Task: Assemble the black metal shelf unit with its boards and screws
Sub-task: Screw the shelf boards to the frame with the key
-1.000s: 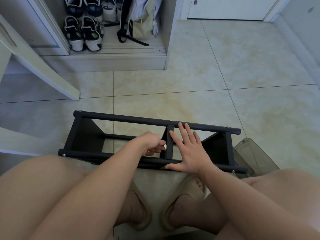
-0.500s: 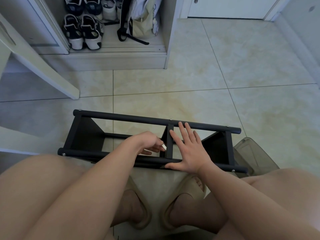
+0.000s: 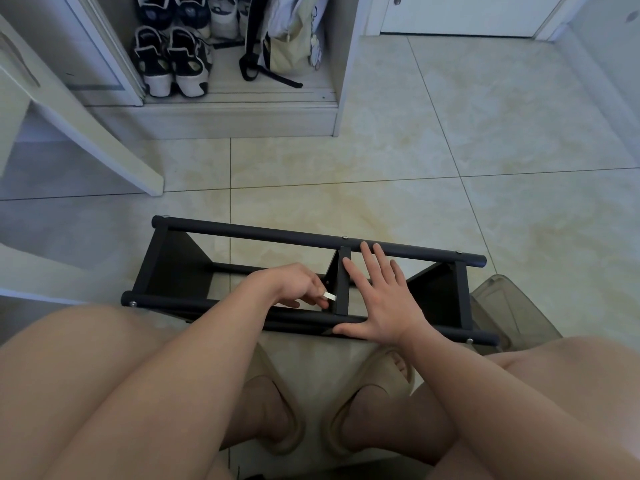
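Observation:
The black metal shelf unit (image 3: 242, 232) lies on its side on the tiled floor in front of my knees, with two long round tubes, dark boards at both ends and a middle crossbar (image 3: 343, 285). My left hand (image 3: 294, 285) reaches inside the frame just left of the crossbar and pinches a small white piece (image 3: 329, 296); what it is cannot be told. My right hand (image 3: 377, 299) lies flat with spread fingers over the frame right of the crossbar, its thumb on the near tube. Small screw heads show on the tubes.
A translucent plastic bin (image 3: 502, 306) sits right of the frame by my right knee. An open cabinet (image 3: 242, 109) with shoes and a bag stands ahead, its door (image 3: 86, 116) swung out at left. Bare tiles stretch beyond the frame. My feet in slippers (image 3: 374, 393) are below.
My left hand drew slightly back from the crossbar, and a small white piece now shows at its fingertips. My right hand and the frame stayed put.

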Demonstrator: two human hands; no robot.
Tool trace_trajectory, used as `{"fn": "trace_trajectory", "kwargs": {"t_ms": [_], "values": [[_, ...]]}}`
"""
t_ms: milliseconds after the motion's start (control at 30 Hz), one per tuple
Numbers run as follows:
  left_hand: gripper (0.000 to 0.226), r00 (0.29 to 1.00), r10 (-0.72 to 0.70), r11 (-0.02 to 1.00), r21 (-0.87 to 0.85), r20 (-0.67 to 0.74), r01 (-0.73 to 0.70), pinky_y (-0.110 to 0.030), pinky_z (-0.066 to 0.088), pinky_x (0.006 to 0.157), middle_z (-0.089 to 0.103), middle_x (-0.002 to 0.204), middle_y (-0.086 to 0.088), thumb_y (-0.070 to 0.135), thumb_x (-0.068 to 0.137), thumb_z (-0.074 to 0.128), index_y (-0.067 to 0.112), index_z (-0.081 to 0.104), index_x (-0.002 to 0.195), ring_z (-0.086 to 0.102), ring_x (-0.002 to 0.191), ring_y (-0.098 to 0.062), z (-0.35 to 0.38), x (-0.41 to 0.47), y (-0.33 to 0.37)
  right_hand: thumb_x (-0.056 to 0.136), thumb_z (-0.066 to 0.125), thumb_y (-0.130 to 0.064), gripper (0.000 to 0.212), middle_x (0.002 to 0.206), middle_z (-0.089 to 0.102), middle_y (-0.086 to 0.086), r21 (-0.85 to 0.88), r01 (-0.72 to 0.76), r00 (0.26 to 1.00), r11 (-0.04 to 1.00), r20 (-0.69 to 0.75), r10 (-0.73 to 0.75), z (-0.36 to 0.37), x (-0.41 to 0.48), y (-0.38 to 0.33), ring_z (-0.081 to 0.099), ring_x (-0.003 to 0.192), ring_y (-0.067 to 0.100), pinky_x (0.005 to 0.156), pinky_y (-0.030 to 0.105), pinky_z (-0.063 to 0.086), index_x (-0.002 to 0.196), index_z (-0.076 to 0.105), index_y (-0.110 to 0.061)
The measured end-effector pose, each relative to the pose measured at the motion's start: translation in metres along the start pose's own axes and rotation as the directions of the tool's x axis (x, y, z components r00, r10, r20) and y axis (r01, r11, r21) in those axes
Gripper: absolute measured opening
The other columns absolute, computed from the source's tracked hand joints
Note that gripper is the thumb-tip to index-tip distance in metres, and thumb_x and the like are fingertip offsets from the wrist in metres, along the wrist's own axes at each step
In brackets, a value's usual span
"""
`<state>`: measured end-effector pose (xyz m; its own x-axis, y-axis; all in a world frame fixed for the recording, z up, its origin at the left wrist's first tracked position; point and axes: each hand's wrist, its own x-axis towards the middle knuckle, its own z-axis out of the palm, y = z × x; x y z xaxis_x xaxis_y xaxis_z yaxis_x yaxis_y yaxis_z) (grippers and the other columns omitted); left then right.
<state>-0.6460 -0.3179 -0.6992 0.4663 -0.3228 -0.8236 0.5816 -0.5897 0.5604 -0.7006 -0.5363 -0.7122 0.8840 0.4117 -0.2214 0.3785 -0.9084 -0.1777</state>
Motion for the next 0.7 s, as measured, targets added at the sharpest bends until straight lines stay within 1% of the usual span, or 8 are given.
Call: {"fn": "trace_trajectory", "kwargs": {"t_ms": [100,200,333,400,500,567,667,700], "values": [[0.018,1.000,0.011,0.999,0.034,0.018,-0.011,-0.032,0.044,0.085,0.076,0.090,0.006,0.015,0.102,0.054,0.021,0.061,0.086,0.062,0.101,-0.010,-0.0006,-0.0012,-0.0021,0.069,0.030,-0.100,0.121,0.168,-0.020,0.007,0.001,0.001,1.000,1.000,0.000,-0.001,-0.0002,-0.0001,-0.0005,-0.024,0.153,0.030,0.124,0.058,0.006,0.163,0.002,-0.030],[0.018,0.999,0.019,0.997,0.075,0.029,-0.021,-0.031,0.044,0.085,0.076,0.089,0.008,0.014,0.101,0.055,0.021,0.064,0.086,0.063,0.104,-0.010,-0.0009,-0.0028,-0.0023,0.069,0.032,-0.100,0.121,0.168,-0.020,0.007,0.003,0.001,1.000,1.000,0.000,-0.001,-0.0002,-0.0002,-0.0006,-0.024,0.153,0.030,0.124,0.059,0.006,0.163,0.003,-0.029],[0.020,0.999,0.019,0.990,0.142,0.036,-0.024,-0.031,0.044,0.086,0.076,0.099,0.005,0.010,0.099,0.056,0.021,0.066,0.085,0.065,0.112,-0.013,-0.0009,-0.0033,-0.0008,0.069,0.031,-0.100,0.121,0.168,-0.020,0.007,-0.003,0.001,1.000,1.000,0.004,-0.001,-0.0005,-0.0009,-0.0004,-0.023,0.153,0.030,0.124,0.059,0.006,0.163,0.004,-0.029],[0.023,0.999,0.029,0.982,0.188,0.031,-0.035,-0.029,0.044,0.080,0.074,0.095,0.005,0.010,0.098,0.058,0.022,0.068,0.082,0.065,0.099,-0.012,-0.0013,-0.0026,-0.0010,0.069,0.031,-0.100,0.121,0.168,-0.020,0.007,-0.003,0.000,1.000,1.000,0.003,0.000,-0.0005,-0.0008,-0.0007,-0.023,0.153,0.030,0.124,0.058,0.006,0.163,0.004,-0.029],[0.023,0.999,0.041,0.969,0.242,0.017,-0.043,-0.025,0.042,0.070,0.068,0.080,0.009,0.010,0.095,0.062,0.025,0.070,0.079,0.059,0.081,-0.007,-0.0015,-0.0007,-0.0019,0.069,0.032,-0.099,0.121,0.168,-0.021,0.007,0.003,-0.001,1.000,1.000,0.002,0.001,-0.0003,-0.0006,-0.0006,-0.024,0.153,0.030,0.124,0.058,0.004,0.163,0.003,-0.030],[0.021,0.999,0.041,0.962,0.268,0.018,-0.044,-0.025,0.041,0.071,0.066,0.078,0.009,0.011,0.094,0.065,0.025,0.070,0.079,0.057,0.078,-0.008,-0.0003,0.0004,-0.0027,0.069,0.033,-0.099,0.121,0.168,-0.021,0.006,0.004,-0.003,1.000,1.000,0.004,0.003,-0.0002,-0.0007,-0.0005,-0.024,0.153,0.030,0.124,0.058,0.004,0.163,0.002,-0.030],[0.018,0.999,0.031,0.958,0.284,0.023,-0.036,-0.028,0.042,0.080,0.065,0.081,0.006,0.012,0.093,0.066,0.025,0.070,0.080,0.055,0.083,-0.013,0.0021,-0.0006,-0.0010,0.069,0.034,-0.099,0.121,0.168,-0.019,0.007,0.005,-0.002,1.000,1.000,0.000,0.002,-0.0001,-0.0007,-0.0010,-0.022,0.154,0.030,0.124,0.059,0.005,0.163,0.005,-0.029],[0.016,0.999,0.028,0.956,0.290,0.019,-0.032,-0.028,0.042,0.079,0.066,0.080,0.006,0.011,0.093,0.065,0.023,0.071,0.083,0.056,0.082,-0.013,0.0028,-0.0020,0.0008,0.069,0.033,-0.099,0.121,0.169,-0.018,0.008,0.005,0.000,1.000,1.000,-0.001,0.000,-0.0001,-0.0008,-0.0010,-0.022,0.154,0.031,0.124,0.059,0.005,0.163,0.005,-0.029]]}}
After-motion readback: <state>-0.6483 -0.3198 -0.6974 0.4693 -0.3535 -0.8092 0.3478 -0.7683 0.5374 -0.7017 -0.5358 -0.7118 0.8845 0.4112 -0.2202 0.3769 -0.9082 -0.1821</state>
